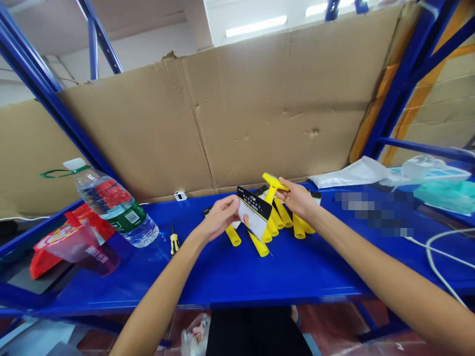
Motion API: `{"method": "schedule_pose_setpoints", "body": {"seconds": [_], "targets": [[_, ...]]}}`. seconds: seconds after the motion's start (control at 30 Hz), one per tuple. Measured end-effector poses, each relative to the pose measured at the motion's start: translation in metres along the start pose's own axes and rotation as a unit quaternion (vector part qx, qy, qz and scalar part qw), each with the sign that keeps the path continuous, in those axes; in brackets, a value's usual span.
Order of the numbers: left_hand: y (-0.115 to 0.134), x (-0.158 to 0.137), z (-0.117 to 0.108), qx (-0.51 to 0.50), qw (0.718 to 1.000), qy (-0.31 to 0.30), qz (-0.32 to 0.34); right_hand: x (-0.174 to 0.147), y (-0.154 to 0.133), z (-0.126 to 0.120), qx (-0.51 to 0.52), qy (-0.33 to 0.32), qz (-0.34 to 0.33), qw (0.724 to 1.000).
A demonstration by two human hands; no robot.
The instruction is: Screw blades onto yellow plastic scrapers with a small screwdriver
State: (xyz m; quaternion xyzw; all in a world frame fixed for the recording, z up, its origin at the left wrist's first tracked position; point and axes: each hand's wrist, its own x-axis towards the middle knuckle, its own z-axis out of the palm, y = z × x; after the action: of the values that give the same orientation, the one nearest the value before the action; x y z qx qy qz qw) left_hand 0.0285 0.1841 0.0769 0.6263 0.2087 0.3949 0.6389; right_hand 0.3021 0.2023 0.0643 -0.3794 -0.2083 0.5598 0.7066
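My left hand (223, 216) pinches the edge of a black-and-white packaging card (254, 211), which is tilted above the shelf. A yellow T-shaped scraper (273, 186) is gripped at one end of its head by my right hand (297, 197). Its handle points down toward the card, and the lower end is hidden behind it. Below and behind both hands lie several more yellow scrapers (284, 215), handles toward me, with black-and-white cards about their far ends.
On the blue shelf (208, 277), a screwdriver (174, 242), a large water bottle (122, 212), a plastic cup (89, 252) and a red bag (91, 222) are at left. A white plastic packet (349, 173) and white cable (428, 247) lie right. Cardboard (260, 109) stands behind.
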Motion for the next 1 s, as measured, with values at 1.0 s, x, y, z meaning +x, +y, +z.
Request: {"method": "schedule_pose_setpoints", "body": {"seconds": [1.0], "targets": [[0.012,-0.067,-0.087,0.712,0.652,0.241,-0.106,-0.041,0.008,0.016,-0.070,-0.155,-0.093,0.981]]}}
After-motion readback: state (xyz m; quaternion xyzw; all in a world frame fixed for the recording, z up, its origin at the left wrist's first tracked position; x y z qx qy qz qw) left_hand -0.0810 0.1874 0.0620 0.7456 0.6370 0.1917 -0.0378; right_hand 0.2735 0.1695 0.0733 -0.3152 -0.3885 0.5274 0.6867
